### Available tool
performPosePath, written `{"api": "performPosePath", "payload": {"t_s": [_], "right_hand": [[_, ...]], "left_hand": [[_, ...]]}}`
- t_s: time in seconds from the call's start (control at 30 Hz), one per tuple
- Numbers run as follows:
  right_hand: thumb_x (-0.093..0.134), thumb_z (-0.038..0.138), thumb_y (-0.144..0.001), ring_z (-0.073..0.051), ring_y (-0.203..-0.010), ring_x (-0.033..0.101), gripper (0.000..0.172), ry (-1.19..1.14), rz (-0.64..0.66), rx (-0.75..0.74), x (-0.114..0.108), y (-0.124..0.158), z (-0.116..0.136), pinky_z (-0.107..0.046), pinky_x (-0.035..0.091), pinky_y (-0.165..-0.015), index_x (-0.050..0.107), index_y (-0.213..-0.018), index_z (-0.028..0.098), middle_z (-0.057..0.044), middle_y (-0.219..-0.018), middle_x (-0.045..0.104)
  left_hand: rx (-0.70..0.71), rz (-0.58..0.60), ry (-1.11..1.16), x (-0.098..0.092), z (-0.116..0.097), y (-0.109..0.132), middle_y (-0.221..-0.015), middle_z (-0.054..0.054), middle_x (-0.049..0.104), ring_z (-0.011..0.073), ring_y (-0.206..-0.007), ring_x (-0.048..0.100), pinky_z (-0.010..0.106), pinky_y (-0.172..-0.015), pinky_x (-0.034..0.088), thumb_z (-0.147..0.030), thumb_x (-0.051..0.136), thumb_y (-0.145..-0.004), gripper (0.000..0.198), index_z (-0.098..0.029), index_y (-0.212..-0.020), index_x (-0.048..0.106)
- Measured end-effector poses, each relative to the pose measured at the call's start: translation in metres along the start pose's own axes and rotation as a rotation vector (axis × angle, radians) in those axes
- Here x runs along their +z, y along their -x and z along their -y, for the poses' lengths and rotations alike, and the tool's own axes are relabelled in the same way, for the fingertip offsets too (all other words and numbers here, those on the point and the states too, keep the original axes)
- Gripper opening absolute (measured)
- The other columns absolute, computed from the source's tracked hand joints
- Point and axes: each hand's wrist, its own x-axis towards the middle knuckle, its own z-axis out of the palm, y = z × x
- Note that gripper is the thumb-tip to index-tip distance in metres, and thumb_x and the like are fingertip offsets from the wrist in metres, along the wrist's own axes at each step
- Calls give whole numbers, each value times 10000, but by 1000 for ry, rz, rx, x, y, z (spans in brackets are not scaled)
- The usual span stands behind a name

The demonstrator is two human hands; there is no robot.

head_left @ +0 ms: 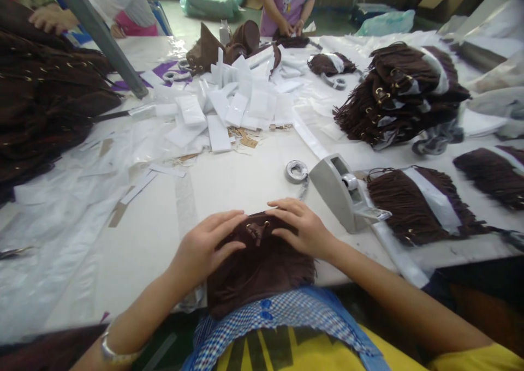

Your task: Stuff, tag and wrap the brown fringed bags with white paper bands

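Note:
A dark brown suede drawstring bag (262,267) with fringe and brass eyelets lies at the table's front edge, against my apron. My left hand (207,245) holds its upper left part, fingers over the top edge and thumb on the front. Across from it, my right hand (301,226) grips the upper right part the same way. Between both hands a small knotted cord (256,232) shows at the eyelets. Just beyond my right hand stand a grey tape dispenser (341,191) and a roll of tape (296,171).
Fringed brown bundles with white bands (434,196) lie at right, beside a taller stack (397,95). White paper pieces (237,98) are heaped mid-table. Brown bags (45,98) pile up at left near a grey metal post (102,33). A co-worker in a purple apron (289,3) works opposite.

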Motion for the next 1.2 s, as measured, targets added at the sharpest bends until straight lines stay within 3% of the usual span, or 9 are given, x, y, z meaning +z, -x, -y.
{"api": "performPosePath", "payload": {"t_s": [0.1, 0.23, 0.43, 0.57, 0.7, 0.87, 1.03, 1.1, 1.2], "right_hand": [[582, 229, -942, -224, -1109, 606, 219, 69, 53, -83, 14, 20, 1, -436, 474, -991, 681, -1136, 255, -71, -1189, 690], [572, 166, -939, -202, -1019, 658, 171, 40, 125, 11, 30, 29, -5, -375, 524, -925, 727, -1003, 197, -82, -1079, 728], [528, 155, -955, -206, -999, 668, 270, -2, -104, 124, 29, 27, 20, -367, 535, -916, 684, -1167, 214, -84, -1100, 729], [562, 170, -931, -203, -1072, 669, 340, -176, 17, 159, 34, 26, 28, -339, 523, -970, 651, -1254, 228, -59, -1187, 712], [534, 117, -904, -217, -1170, 630, 410, -257, 123, 114, 41, 26, 19, -352, 481, -1035, 639, -1289, 211, -65, -1269, 677], [537, 162, -924, -196, -1017, 688, 324, -229, 145, 41, 31, 22, 18, -293, 519, -910, 702, -1190, 246, -43, -1123, 740], [529, 310, -977, -167, -896, 700, 255, -23, -76, 132, 4, -41, -3, -261, 520, -848, 718, -1128, 228, -44, -1019, 757], [548, 298, -967, -165, -955, 690, 251, 105, -89, 190, -3, -86, -27, -259, 508, -895, 701, -1154, 234, -40, -1107, 737], [604, 218, -913, -212, -1149, 623, 313, 221, -99, 278, -8, -156, -73, -306, 460, -1010, 668, -1220, 222, -71, -1279, 661]], "left_hand": [[95, -37, -35, 38, -27, 10, -1251, 88, 681, 224, -1130, 642, 393, -980, 549, -191, 578, -926, 334, -221, -1255, 627], [94, 13, -139, 80, -38, 27, -1221, 80, 706, 268, -1085, 676, 426, -909, 602, -118, 521, -913, 272, -182, -1106, 701], [-1, -95, -123, 66, -49, 37, -1342, 53, 636, 242, -1233, 601, 408, -1045, 515, -124, 477, -930, 334, -224, -1171, 685], [-345, -330, 57, 56, -56, 30, -1204, 70, 708, 232, -1068, 692, 384, -975, 543, -313, 509, -956, 299, -228, -1198, 665], [-720, -137, 468, 65, -47, 12, -671, 44, 707, 221, -538, 686, 326, -515, 554, -575, 520, -891, 445, -173, -894, 711], [-746, -116, 709, 85, -36, -1, -720, 69, 710, 247, -630, 708, 338, -548, 567, -658, 571, -803, 498, -166, -805, 646], [-701, -101, 910, 91, -33, 9, -875, 83, 714, 221, -808, 709, 330, -713, 577, -681, 602, -777, 548, -151, -911, 630], [-674, -88, 937, 90, -31, 13, -826, 65, 698, 156, -697, 667, 255, -630, 534, -669, 595, -801, 540, -140, -895, 639], [-669, -31, 929, 95, -22, 19, -546, -19, 568, 53, -397, 413, 181, -405, 290, -693, 529, -839, 575, -130, -863, 643]]}}
